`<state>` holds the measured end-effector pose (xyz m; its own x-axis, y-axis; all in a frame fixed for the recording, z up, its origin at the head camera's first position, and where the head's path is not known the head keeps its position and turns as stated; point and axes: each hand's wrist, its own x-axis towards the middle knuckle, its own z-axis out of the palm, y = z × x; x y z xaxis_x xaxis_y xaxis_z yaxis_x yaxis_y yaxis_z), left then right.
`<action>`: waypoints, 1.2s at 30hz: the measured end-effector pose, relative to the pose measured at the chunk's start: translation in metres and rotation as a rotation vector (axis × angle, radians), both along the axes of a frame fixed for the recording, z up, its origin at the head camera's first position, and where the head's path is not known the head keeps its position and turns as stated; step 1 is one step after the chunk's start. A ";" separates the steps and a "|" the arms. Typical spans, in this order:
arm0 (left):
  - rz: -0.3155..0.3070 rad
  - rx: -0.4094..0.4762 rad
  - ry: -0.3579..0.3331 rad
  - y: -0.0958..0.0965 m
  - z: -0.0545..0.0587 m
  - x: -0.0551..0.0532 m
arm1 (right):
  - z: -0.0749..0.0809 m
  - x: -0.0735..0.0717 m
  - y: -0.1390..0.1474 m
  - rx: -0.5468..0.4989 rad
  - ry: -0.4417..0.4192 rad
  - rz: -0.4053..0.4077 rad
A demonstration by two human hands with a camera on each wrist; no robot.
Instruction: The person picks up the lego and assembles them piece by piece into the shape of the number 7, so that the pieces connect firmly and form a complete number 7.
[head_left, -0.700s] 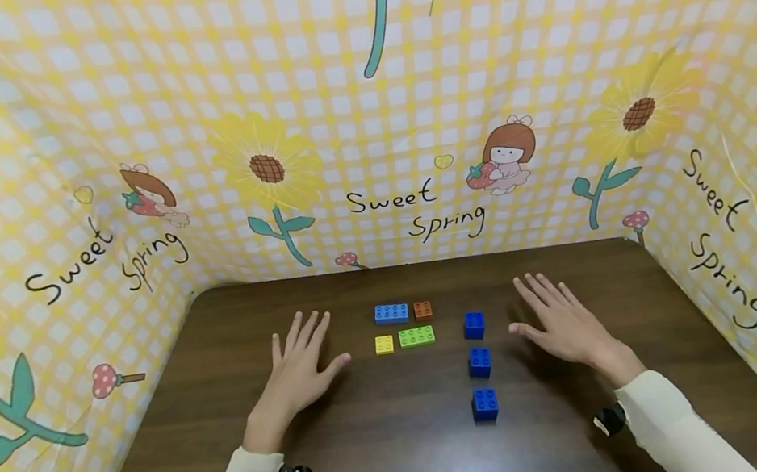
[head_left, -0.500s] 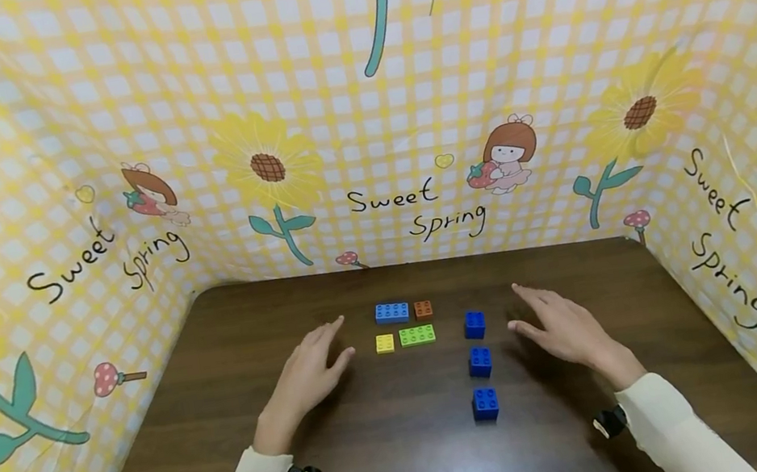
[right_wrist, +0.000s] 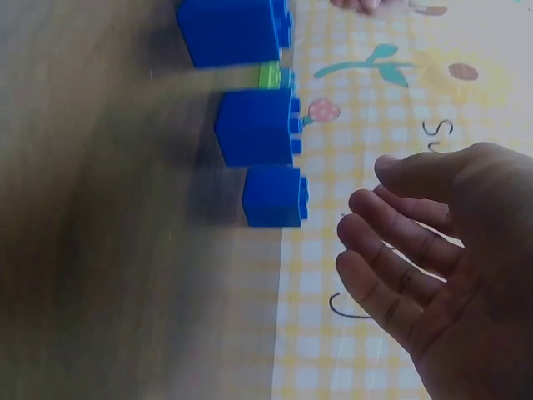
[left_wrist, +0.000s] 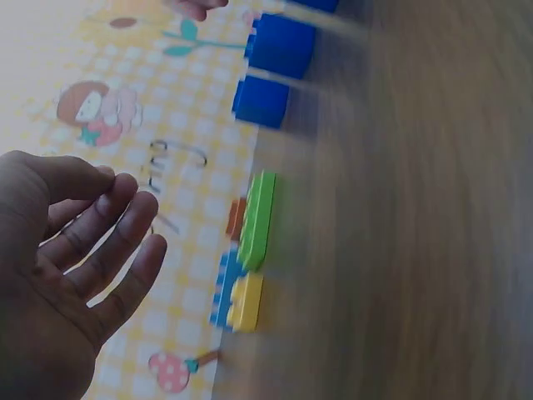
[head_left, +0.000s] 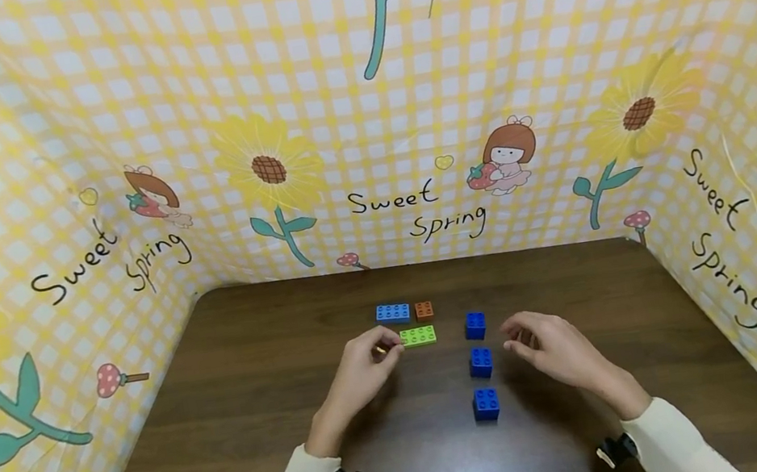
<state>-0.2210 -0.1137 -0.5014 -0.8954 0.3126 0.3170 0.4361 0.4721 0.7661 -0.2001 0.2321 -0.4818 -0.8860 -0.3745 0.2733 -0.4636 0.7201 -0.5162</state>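
My left hand (head_left: pixel 362 369) hovers over the yellow brick (left_wrist: pixel 248 302), fingers bent and thumb close to the index fingertip. The left wrist view shows nothing in its grasp; in the head view the fingers mostly hide that brick. Just right of the fingertips lies a flat lime-green brick (head_left: pixel 418 336). Behind it sit a light blue brick (head_left: pixel 393 314) and a small orange-brown one (head_left: pixel 423 310). My right hand (head_left: pixel 559 343), loosely curled and holding nothing, is beside a column of dark blue blocks: the far one (head_left: pixel 476 326), the middle one (head_left: pixel 481 363) and the near one (head_left: pixel 486 404).
The bricks stand studs up on a dark wood-grain table (head_left: pixel 237 469). A yellow checked cloth (head_left: pixel 369 123) with printed flowers walls in the back and both sides. Each wrist carries a small black camera.
My left hand has moved right, from beside the bricks to over the yellow brick, its spread fingers now bent. The right hand has curled its fingers and shifted slightly left toward the dark blue blocks.
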 end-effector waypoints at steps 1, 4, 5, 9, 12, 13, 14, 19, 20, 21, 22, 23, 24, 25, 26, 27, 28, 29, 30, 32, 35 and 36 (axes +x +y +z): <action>-0.004 0.014 -0.017 0.004 -0.001 0.000 | -0.001 0.002 -0.002 -0.016 0.000 0.013; -0.022 0.037 -0.055 0.016 -0.003 0.001 | -0.002 0.007 -0.005 -0.056 0.002 0.042; -0.031 0.045 -0.063 0.019 -0.004 0.001 | -0.003 0.008 -0.006 -0.070 0.004 0.050; -0.065 0.064 -0.074 0.030 -0.008 0.003 | -0.006 0.014 -0.008 -0.125 0.006 0.088; -0.080 0.067 -0.086 0.037 -0.012 0.005 | -0.009 0.018 -0.011 -0.162 0.006 0.110; -0.086 0.067 -0.093 0.039 -0.014 0.005 | -0.010 0.020 -0.012 -0.173 0.006 0.114; -0.097 0.067 -0.094 0.041 -0.015 0.005 | -0.012 0.021 -0.012 -0.182 0.005 0.115; -0.135 0.055 -0.107 0.051 -0.025 0.003 | -0.019 0.027 -0.016 -0.221 -0.051 0.119; -0.139 0.053 -0.105 0.053 -0.026 0.003 | -0.020 0.028 -0.017 -0.227 -0.068 0.120; -0.142 0.054 -0.107 0.055 -0.027 0.002 | -0.022 0.028 -0.018 -0.232 -0.083 0.125; -0.148 0.055 -0.107 0.057 -0.028 0.001 | -0.023 0.029 -0.019 -0.237 -0.092 0.128; -0.154 0.056 -0.110 0.059 -0.028 0.000 | -0.025 0.029 -0.020 -0.242 -0.097 0.128; -0.165 0.063 -0.111 0.061 -0.029 -0.001 | -0.026 0.029 -0.020 -0.247 -0.093 0.129; -0.176 0.067 -0.117 0.064 -0.029 -0.001 | -0.028 0.030 -0.021 -0.250 -0.087 0.128; -0.187 0.072 -0.125 0.066 -0.029 -0.002 | -0.029 0.030 -0.022 -0.257 -0.081 0.129; -0.199 0.077 -0.135 0.069 -0.030 -0.003 | -0.031 0.030 -0.022 -0.262 -0.074 0.130; -0.207 0.076 -0.146 0.071 -0.030 -0.004 | -0.032 0.031 -0.023 -0.267 -0.069 0.131; -0.215 0.073 -0.157 0.074 -0.031 -0.004 | -0.034 0.031 -0.023 -0.269 -0.067 0.135; -0.220 0.068 -0.167 0.076 -0.031 -0.005 | -0.035 0.031 -0.023 -0.271 -0.068 0.139; -0.224 0.044 -0.185 0.080 -0.032 -0.005 | -0.037 0.032 -0.024 -0.275 -0.081 0.150; -0.232 -0.003 -0.202 0.085 -0.035 -0.006 | -0.039 0.034 -0.025 -0.267 -0.111 0.163; -0.233 -0.019 -0.206 0.086 -0.036 -0.006 | -0.040 0.035 -0.025 -0.265 -0.122 0.167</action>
<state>-0.2270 -0.0273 -0.5370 -0.8437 0.5214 0.1281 0.3706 0.3928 0.8416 -0.1654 0.2070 -0.5217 -0.8505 -0.4476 0.2763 -0.4873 0.4727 -0.7342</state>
